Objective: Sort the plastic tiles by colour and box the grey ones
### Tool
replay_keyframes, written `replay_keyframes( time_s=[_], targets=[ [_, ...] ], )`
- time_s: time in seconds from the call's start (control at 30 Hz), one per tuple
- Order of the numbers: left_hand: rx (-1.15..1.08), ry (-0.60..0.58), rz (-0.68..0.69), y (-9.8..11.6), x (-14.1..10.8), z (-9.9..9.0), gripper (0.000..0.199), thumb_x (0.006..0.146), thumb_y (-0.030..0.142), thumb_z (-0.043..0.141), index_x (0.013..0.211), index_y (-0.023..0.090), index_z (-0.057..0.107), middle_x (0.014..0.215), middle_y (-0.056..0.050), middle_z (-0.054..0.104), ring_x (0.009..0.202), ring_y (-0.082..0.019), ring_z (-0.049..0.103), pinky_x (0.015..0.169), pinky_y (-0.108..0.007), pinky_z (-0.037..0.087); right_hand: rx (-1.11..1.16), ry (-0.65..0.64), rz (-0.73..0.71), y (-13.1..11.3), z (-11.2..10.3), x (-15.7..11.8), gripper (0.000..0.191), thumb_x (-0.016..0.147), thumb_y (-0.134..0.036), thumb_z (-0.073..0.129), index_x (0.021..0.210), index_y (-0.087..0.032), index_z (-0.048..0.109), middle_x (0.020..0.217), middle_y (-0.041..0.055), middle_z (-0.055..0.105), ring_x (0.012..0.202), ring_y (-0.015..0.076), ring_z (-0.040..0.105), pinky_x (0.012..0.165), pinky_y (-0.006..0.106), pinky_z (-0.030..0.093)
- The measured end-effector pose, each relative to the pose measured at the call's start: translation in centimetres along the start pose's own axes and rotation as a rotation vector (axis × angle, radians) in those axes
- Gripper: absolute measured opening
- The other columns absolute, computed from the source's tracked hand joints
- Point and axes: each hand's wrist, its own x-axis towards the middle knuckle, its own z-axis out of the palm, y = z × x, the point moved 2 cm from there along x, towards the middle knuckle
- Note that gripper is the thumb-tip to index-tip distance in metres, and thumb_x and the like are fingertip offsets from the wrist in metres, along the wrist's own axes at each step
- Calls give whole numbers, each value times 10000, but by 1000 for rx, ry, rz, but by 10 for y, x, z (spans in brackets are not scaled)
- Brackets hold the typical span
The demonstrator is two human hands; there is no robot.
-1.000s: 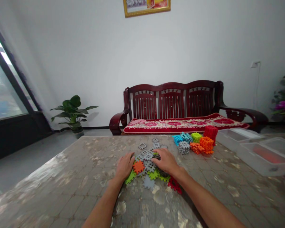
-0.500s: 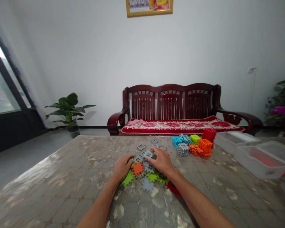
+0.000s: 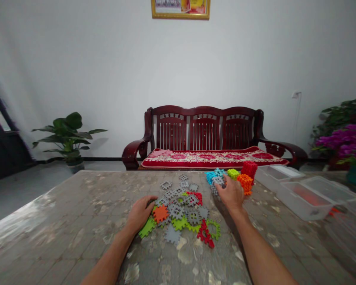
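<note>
A loose spread of flat toothed pieces lies mid-table: several grey ones [image 3: 176,211], an orange one [image 3: 160,213], green ones [image 3: 179,223] and red ones [image 3: 205,234]. At the left edge of this spread rests my left hand [image 3: 141,211], thumb and fingers apart, holding nothing. My right hand [image 3: 231,194] is at the sorted stacks, its fingers around the grey stack [image 3: 217,185]; a grey piece shows at the fingertips. Beside it stand blue [image 3: 210,177], yellow-green [image 3: 233,173], orange [image 3: 245,183] and red [image 3: 249,171] stacks.
Clear plastic boxes [image 3: 305,208] stand at the right of the table [image 3: 91,221], one with orange-red pieces inside. Behind the table is a wooden bench [image 3: 204,130] with a red patterned cover. A potted plant [image 3: 69,138] is at the left, purple flowers [image 3: 347,140] at the right.
My right hand has moved right from the loose pieces to the grey stack, uncovering red and green pieces. My left hand stays at the left edge. The view has turned slightly right.
</note>
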Motion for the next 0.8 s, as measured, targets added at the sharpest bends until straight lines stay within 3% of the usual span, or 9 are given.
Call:
replay_keyframes(
  time_s=[0.23,0.37,0.47,0.57,0.67,0.8],
  targets=[
    [4,7,-3,-4,1,1,347,880,267,491,1131,230,728,1186,-51,763,1140,-216,667,1058,-350,455,-35,5,1,0,-2,-5,473,872,-413,630,1293,-196,647,1162,163,716,1067,341,590,917,444,391],
    [-20,-2,-16,-1,1,0,347,881,268,487,1122,217,732,1177,-63,764,1131,-225,669,1049,-359,460,37,58,-109,-13,-1,-8,360,906,-330,563,1211,-192,695,1199,135,711,1100,310,580,964,417,398],
    [-60,2,-20,1,1,0,331,877,263,489,1088,225,740,1148,-54,773,1108,-221,677,1036,-355,468,168,-77,-237,-36,14,-10,322,894,-227,523,1137,-231,734,1154,80,736,1091,256,601,995,366,412],
    [-91,5,-21,2,0,-1,314,877,258,487,1051,229,746,1134,-46,777,1100,-213,680,1030,-344,472,233,-288,-272,-64,34,-8,348,880,-201,522,1149,-250,739,1167,50,744,1111,231,624,1006,346,428],
    [-105,11,-52,3,-1,-2,317,880,256,473,1035,226,748,1101,-42,782,1070,-207,689,1009,-334,487,131,-439,-297,-91,52,-1,383,904,-233,527,1245,-231,701,1287,62,704,1204,240,595,1043,349,409],
    [-126,27,-40,3,-2,-2,323,868,236,469,1026,216,750,1059,-40,786,1026,-203,697,982,-328,500,-1,-517,-314,-113,68,9,376,918,-287,556,1255,-185,686,1358,132,653,1258,294,553,1035,397,407]
  ],
)
